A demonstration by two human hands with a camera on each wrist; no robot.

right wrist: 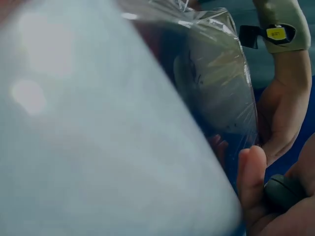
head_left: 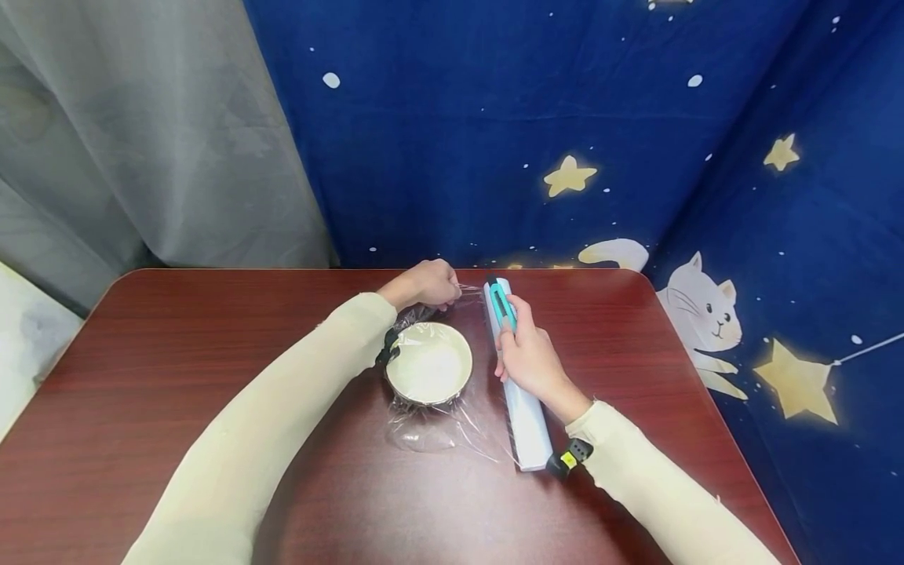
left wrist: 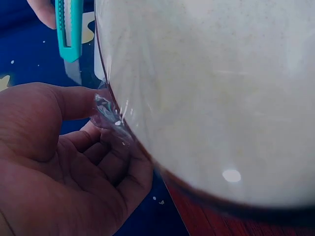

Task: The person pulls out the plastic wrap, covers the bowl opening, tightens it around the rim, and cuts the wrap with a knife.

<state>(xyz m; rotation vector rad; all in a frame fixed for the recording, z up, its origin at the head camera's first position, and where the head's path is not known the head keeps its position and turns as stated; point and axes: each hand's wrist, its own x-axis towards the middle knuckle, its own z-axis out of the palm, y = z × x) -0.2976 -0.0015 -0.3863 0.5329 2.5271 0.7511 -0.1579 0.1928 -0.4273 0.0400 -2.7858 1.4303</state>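
Note:
A cream bowl (head_left: 467,357) with a dark outer edge stands on the table under clear cling film (head_left: 424,435), which spreads past its rim. Beyond the bowl, my left hand (head_left: 434,282) pinches a bunched edge of the film between thumb and fingers. In my right hand (head_left: 531,361) is a teal utility knife (head_left: 503,304); its blade (left wrist: 74,73) shows extended in the left wrist view. That hand lies over a long white cling film box (head_left: 531,428), right of the bowl. Stretched film (right wrist: 221,73) runs from the box toward the left hand.
The dark red wooden table (head_left: 339,494) ends at a back edge close behind my left hand. Behind it hang a grey curtain (head_left: 162,141) and a blue star-patterned curtain (head_left: 452,141). Black straps (head_left: 388,348) are on both wrists.

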